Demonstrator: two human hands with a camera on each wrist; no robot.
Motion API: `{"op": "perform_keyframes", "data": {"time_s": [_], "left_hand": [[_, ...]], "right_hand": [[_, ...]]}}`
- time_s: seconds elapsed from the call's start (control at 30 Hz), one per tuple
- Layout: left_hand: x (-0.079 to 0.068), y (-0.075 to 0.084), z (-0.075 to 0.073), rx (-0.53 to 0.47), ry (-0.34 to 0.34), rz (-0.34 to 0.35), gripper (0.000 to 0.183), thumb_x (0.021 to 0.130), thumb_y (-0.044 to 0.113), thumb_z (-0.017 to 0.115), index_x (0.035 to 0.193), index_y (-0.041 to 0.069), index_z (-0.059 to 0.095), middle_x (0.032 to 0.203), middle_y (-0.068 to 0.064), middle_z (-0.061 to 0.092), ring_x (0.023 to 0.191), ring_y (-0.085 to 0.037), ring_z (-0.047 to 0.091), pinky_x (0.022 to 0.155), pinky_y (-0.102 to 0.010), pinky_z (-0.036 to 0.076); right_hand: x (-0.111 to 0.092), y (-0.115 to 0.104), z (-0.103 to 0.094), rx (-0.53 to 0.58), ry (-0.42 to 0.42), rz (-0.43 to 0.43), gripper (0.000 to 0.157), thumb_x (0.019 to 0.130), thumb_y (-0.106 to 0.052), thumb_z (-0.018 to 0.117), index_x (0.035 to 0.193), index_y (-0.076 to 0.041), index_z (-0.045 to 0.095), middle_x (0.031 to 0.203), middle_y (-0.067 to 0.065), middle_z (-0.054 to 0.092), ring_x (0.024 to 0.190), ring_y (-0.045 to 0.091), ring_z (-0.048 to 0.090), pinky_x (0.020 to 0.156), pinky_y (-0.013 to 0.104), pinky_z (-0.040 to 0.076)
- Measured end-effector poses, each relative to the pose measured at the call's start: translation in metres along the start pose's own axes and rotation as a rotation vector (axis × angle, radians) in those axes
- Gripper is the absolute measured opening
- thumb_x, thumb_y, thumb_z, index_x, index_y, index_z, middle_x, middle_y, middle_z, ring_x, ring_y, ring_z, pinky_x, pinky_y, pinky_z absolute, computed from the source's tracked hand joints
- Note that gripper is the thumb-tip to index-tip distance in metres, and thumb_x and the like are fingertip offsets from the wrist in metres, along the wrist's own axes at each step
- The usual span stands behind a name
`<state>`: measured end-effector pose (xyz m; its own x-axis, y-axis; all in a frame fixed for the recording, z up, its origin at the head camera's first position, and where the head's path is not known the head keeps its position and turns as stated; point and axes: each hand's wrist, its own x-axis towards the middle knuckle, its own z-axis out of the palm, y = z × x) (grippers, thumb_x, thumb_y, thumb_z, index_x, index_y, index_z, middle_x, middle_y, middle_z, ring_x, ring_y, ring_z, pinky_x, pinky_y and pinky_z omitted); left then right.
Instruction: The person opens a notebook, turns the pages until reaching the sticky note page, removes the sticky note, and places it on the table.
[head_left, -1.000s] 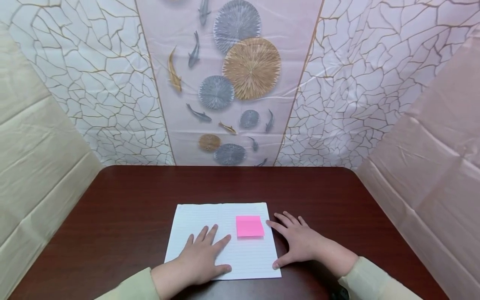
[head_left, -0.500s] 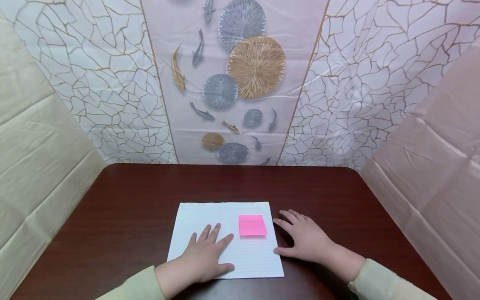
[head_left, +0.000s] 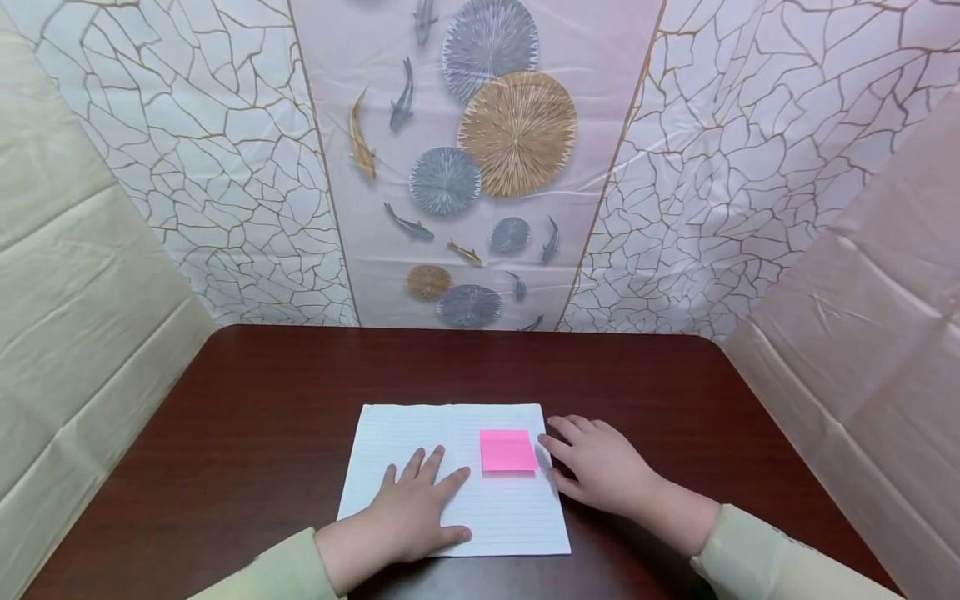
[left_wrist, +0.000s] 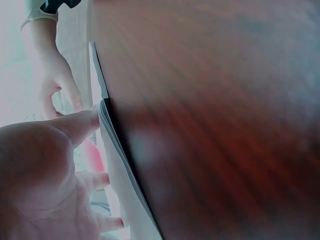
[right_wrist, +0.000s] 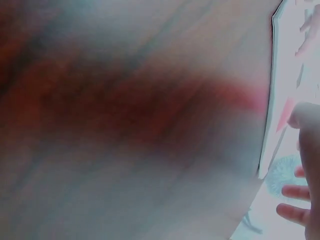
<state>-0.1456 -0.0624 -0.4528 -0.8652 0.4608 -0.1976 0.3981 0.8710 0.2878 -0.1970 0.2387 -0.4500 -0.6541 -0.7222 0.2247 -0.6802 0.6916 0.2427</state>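
Note:
An open lined notebook [head_left: 510, 521] lies flat on the table, with a pink sticky note [head_left: 507, 451] on its right page. My left hand [head_left: 408, 508] rests on the notebook's lower left part, fingers spread and straight. At the right edge of the notebook is my right hand [head_left: 603, 467], its fingers loosely bent and nothing held; the fingertips are close to the page edge. The left wrist view shows the left thumb [left_wrist: 80, 125] at the edge of the pages. In the right wrist view the right thumb [right_wrist: 300, 115] appears near the pink note.
The dark red-brown table [head_left: 262, 417] has rounded far corners. Behind it hangs a patterned cloth [head_left: 465, 167] with fish and round leaf shapes. Pale draped panels [head_left: 75, 333] stand at both sides.
My right hand moved slightly right off the notebook edge, then back toward it, with its fingers now more bent. The left hand stays on the page. The whole view shifted a little.

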Motion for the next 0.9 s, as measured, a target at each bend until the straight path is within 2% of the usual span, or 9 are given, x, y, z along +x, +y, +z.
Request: {"op": "perform_keyframes", "data": {"time_s": [0.4,0.9], "left_hand": [[-0.001,0.002,-0.003,0.004,-0.014,-0.002,0.078,0.086,0.065,0.062,0.150,0.026,0.044,0.158,-0.020,0.029,0.143,-0.046,0.026,0.106,-0.073,0.024],[0.000,0.002,0.000,0.011,0.005,-0.005,0.078,0.085,0.065,0.062,0.150,0.026,0.045,0.157,-0.019,0.031,0.143,-0.046,0.027,0.106,-0.072,0.024]], "right_hand": [[0.026,-0.020,0.002,-0.058,0.037,-0.156,0.032,0.084,-0.042,0.073,0.105,-0.019,0.065,0.112,0.008,0.063,0.111,0.029,0.059,0.093,0.044,0.050],[0.043,-0.041,0.005,-0.115,0.092,-0.214,0.011,0.089,-0.026,0.073,0.096,-0.020,0.068,0.106,0.003,0.063,0.107,0.024,0.058,0.089,0.038,0.049]]}}
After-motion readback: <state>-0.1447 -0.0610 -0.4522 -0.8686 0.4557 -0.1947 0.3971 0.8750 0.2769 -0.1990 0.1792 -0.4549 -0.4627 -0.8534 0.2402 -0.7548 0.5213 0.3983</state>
